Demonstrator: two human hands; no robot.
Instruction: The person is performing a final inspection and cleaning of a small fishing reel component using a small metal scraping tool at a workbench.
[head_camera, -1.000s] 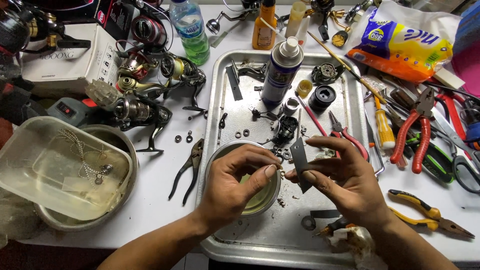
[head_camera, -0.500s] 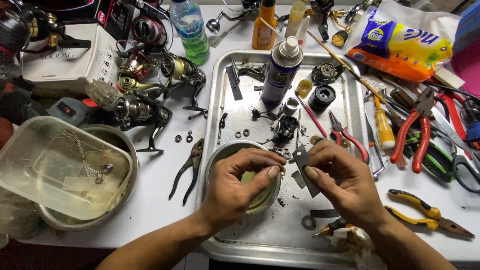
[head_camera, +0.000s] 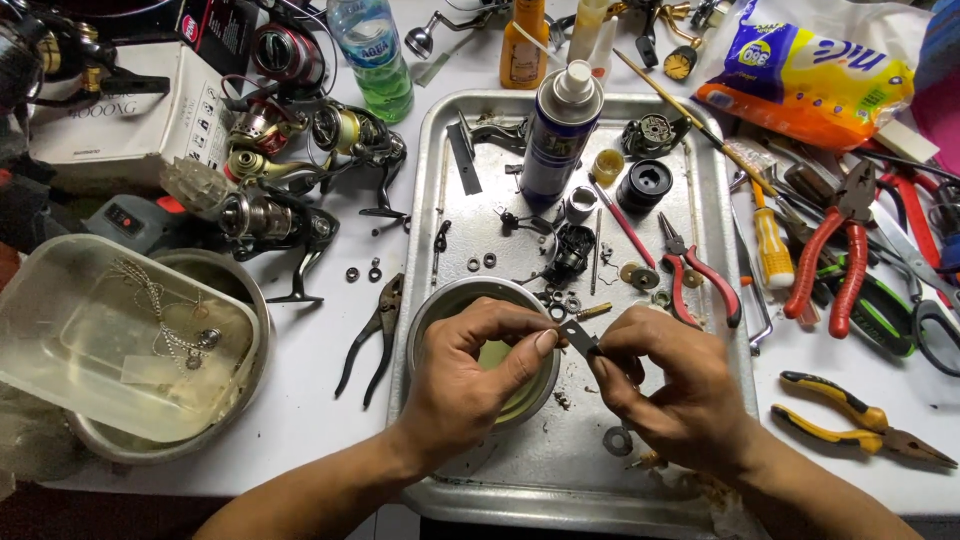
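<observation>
Over the metal tray (head_camera: 425, 300), the left hand (head_camera: 470, 385) and right hand (head_camera: 670, 395) meet. Both pinch a small flat dark metal part (head_camera: 578, 336) between thumb and fingertips, fingers curled tight around it. The part sits above the small bowl (head_camera: 450, 300), at its 3 o'clock rim. A spray can (head_camera: 560, 130) stands at 12 o'clock, red pliers (head_camera: 700, 275) at 2 o'clock.

White table (head_camera: 320, 400); metal tray (head_camera: 700, 470); pliers (head_camera: 372, 330); fishing reels (head_camera: 280, 215); plastic tub (head_camera: 60, 340)
</observation>
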